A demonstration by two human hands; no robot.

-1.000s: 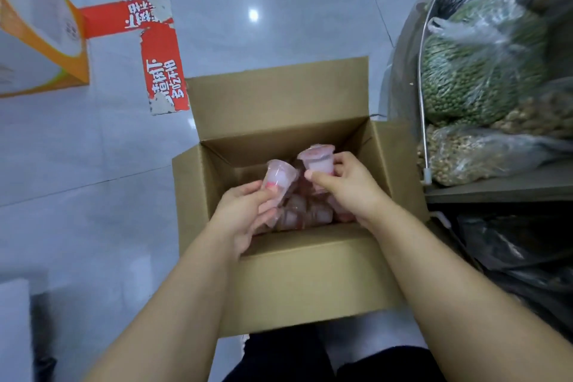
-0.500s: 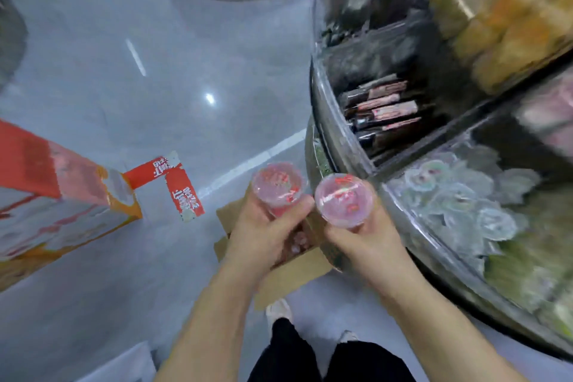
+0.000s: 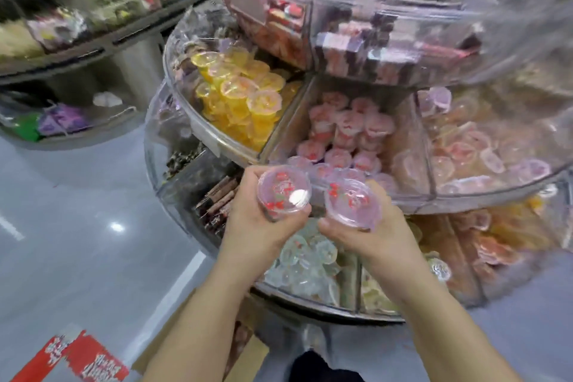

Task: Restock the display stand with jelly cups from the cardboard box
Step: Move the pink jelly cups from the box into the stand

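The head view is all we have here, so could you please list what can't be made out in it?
- Cardboard box: mostly hidden behind the forearms and cut by the bottom edge; contents unseen.
- Cup bodies: left hand and right hand wrap the left cup and right cup; only lids show.
- Lid print: too small.
- Top tier: motion-blurred.
- Far shelf: blurred.
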